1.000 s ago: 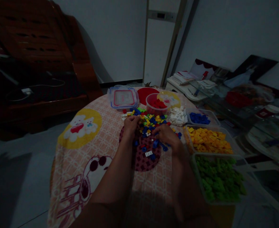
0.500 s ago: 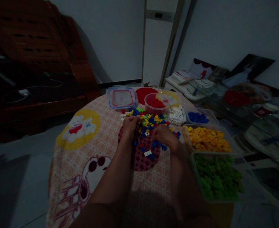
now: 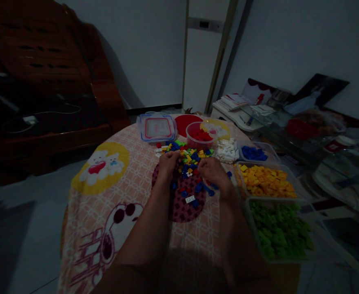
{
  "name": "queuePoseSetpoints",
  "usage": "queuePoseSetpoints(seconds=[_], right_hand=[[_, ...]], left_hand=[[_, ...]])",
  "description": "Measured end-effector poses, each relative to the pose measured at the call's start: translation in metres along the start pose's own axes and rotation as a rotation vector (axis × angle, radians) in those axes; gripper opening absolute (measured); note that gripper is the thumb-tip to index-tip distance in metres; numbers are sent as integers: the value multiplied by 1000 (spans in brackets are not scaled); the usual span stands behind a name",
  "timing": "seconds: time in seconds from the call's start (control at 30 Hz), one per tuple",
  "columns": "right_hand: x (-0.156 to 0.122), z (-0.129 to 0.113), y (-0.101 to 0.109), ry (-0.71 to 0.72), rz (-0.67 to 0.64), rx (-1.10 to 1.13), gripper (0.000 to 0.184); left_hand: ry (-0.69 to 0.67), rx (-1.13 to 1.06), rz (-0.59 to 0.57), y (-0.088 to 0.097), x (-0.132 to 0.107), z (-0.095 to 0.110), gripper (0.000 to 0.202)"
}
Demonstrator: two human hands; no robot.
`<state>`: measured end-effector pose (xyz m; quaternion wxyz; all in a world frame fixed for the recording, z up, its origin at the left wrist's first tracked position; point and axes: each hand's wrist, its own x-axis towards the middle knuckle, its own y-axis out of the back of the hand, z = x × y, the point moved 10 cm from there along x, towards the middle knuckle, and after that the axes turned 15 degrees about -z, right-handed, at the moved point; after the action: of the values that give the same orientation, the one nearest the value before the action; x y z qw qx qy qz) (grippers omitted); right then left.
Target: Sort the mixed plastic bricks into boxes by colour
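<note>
A mixed pile of small toy bricks [image 3: 194, 155] in yellow, blue, red, green and white lies on the cloth-covered table [image 3: 179, 253]. My left hand [image 3: 169, 161] is at the pile's left side, fingers curled together; whatever is in them is hidden. At its right side is my right hand [image 3: 212, 169], its fingers also bent and closed, with the fingertips among the bricks. I cannot make out a brick in either hand. Closer to me, a white brick [image 3: 190, 199] lies beside several loose blue and red ones.
On the right stand clear boxes of green bricks [image 3: 280, 230], yellow bricks [image 3: 267, 179] and blue bricks [image 3: 254, 153]. White bricks [image 3: 227, 150] are heaped beside them. Behind the pile are a round tub [image 3: 194, 143] with red bricks, a red lid [image 3: 184, 122] and a clear lid [image 3: 157, 127].
My right hand has moved slightly away from me over the pile's right side. My left hand stays nearly in place.
</note>
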<state>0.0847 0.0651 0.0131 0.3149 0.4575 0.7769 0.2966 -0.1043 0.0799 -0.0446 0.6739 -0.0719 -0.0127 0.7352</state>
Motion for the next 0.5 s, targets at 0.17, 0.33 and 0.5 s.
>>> queuePoseSetpoints(seconds=[0.17, 0.33, 0.5], right_hand=[[-13, 48, 39, -17, 453, 658, 20], [-28, 82, 58, 55, 812, 947, 38], [-27, 77, 59, 39, 739, 920, 35]], left_hand=[[16, 20, -4, -2, -1, 1, 29], [27, -6, 7, -3, -2, 1, 28], [13, -24, 4, -4, -2, 3, 26]])
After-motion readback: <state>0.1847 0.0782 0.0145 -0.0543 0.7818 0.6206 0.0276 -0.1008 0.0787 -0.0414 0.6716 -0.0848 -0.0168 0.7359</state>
